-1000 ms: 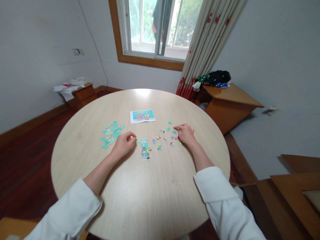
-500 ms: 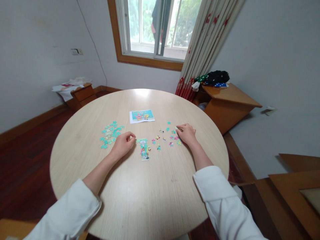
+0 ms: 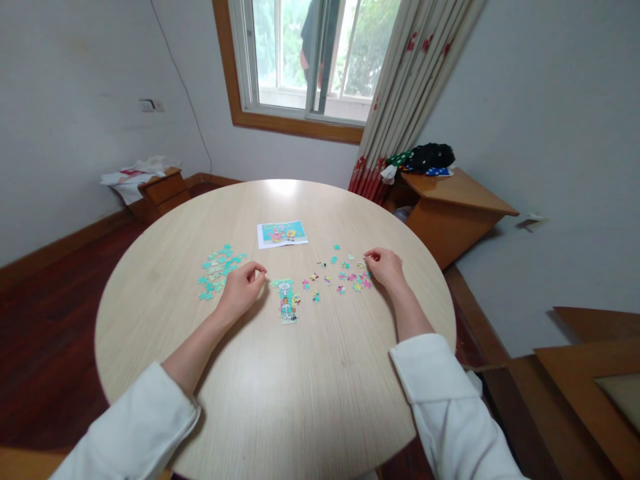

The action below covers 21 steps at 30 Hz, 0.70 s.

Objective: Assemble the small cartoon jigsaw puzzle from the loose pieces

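My left hand (image 3: 244, 287) rests on the table between a heap of turquoise jigsaw pieces (image 3: 216, 268) and a small joined section of the puzzle (image 3: 287, 307). Its fingers are curled, thumb and forefinger close together; whatever they may hold is hidden. The joined section is a narrow upright strip with a cartoon figure on turquoise. My right hand (image 3: 387, 268) is at the right edge of a scatter of loose pink, yellow and turquoise pieces (image 3: 353, 277). Its thumb and forefinger are pinched near the tabletop, and I cannot make out anything between them.
Beyond the pieces lies a printed picture sheet (image 3: 283, 233) with cartoon figures. Everything is on a round pale wooden table (image 3: 300, 400). Behind it are a window and a curtain (image 3: 400, 100). A wooden cabinet (image 3: 450, 200) with cloths on it stands at the right.
My right hand has moved a little to the right, uncovering several pink and yellow pieces at its former place. My left hand has shifted only slightly; the joined section looks the same.
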Tool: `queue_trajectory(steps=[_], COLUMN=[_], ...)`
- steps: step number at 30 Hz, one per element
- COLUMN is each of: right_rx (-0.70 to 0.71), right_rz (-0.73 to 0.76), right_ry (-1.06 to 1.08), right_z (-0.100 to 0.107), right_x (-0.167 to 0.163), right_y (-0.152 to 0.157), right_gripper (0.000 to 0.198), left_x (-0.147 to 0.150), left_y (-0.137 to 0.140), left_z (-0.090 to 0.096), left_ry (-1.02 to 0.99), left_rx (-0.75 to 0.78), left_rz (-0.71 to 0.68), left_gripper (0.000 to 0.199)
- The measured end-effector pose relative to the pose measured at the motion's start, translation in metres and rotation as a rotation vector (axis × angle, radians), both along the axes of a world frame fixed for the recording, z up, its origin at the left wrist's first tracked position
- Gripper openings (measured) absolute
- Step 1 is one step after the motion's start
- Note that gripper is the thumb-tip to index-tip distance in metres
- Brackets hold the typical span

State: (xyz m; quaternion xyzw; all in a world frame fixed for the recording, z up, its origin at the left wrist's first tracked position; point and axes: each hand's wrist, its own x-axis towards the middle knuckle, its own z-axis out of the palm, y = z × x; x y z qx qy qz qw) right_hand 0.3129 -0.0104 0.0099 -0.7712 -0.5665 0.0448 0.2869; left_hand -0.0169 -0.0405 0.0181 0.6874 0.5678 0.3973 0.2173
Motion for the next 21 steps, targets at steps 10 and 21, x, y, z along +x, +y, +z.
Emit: queue_trajectory(steps=[10, 21], right_rx=[0.012, -0.011], right_rz=[0.036, 0.039], right_ry=[0.101, 0.129], right_z=[0.003, 0.005], right_x=[-0.001, -0.005], right_y=[-0.001, -0.001], right_gripper=[0.016, 0.016], left_x=[-0.003, -0.012], left_y=[0.001, 0.008], left_z=[0.001, 0.003], left_ry=[-0.030, -0.036], left_rx=[-0.001, 0.005], left_rz=[0.063, 0.144], left_gripper=[0.019, 0.018])
